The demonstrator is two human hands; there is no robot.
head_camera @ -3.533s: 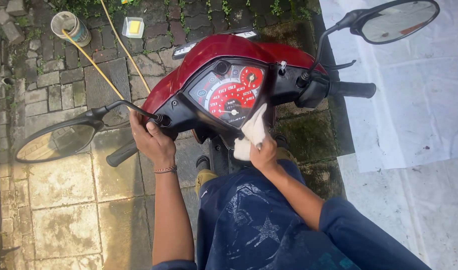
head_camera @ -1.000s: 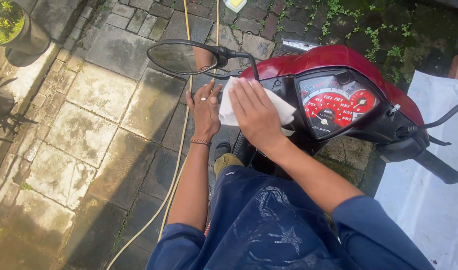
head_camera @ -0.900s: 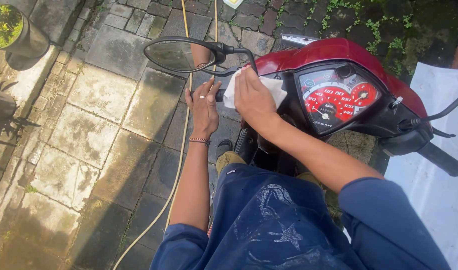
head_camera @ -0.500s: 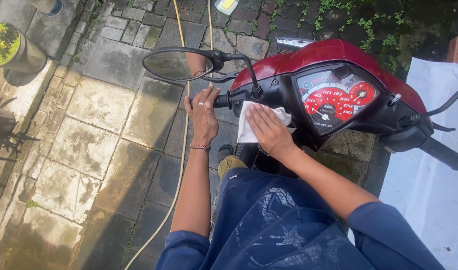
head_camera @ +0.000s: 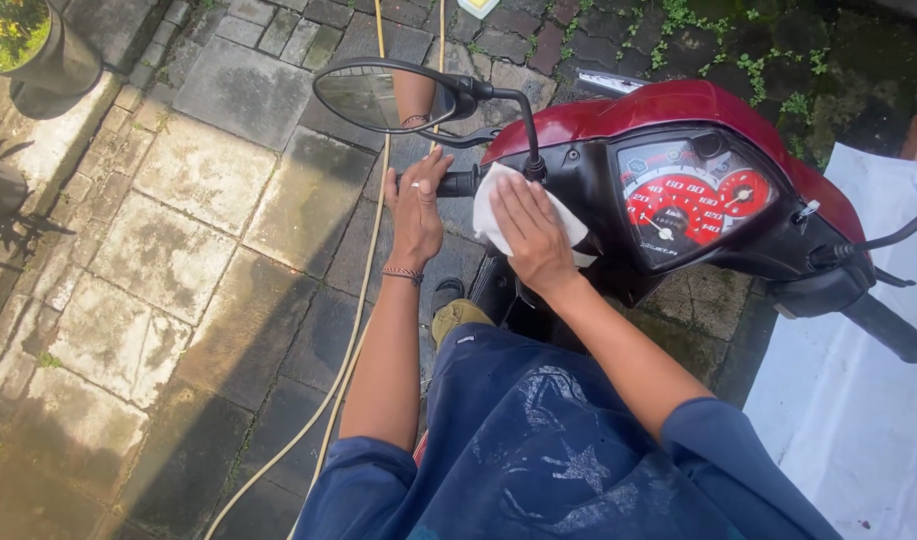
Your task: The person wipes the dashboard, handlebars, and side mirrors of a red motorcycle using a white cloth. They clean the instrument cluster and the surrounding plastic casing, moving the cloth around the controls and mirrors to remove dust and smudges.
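Outdoor stone paving (head_camera: pixel 169 250), damp and mossy; potted plant (head_camera: pixel 34 45) at far left, yellow hose (head_camera: pixel 364 300) running up the pavers. Left hand (head_camera: pixel 417 205) wrapped round the left handlebar grip (head_camera: pixel 459 184), just under the mirror (head_camera: pixel 379 95). Right hand (head_camera: pixel 529 230) flat, fingers spread, pressing a white cloth (head_camera: pixel 499 205) on the black handlebar cover beside the mirror stalk. Red scooter (head_camera: pixel 679 110) with red speedometer (head_camera: pixel 694 195) further right; white sheet (head_camera: pixel 859 400) on the ground at far right.

A crumpled white cloth (head_camera: pixel 501 205) lies pressed flat against the red scooter's (head_camera: pixel 679 110) black handlebar cover beside the mirror stem
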